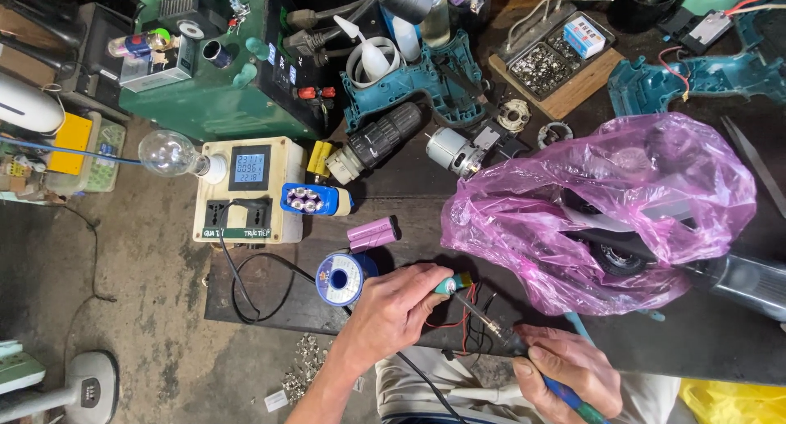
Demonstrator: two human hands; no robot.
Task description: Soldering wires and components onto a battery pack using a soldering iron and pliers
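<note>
My left hand (393,309) pinches a small teal and yellow part (453,283) with thin red and black wires (458,322) trailing from it, over the dark work board (262,297). My right hand (565,368) grips a soldering iron (573,395) by its blue and green handle. The iron's thin metal tip (483,316) slants up and left to just below the held part. A spool of solder wire (340,278) lies right beside my left hand.
Two purple cells (372,233) and a blue battery pack (315,199) lie behind the spool. A cream socket box (246,191) carries a meter and bulb (168,152). A pink plastic bag (598,211) covers a tool at right. Teal drill shells (409,84), a motor (454,152) and a screw tray (544,64) sit farther back.
</note>
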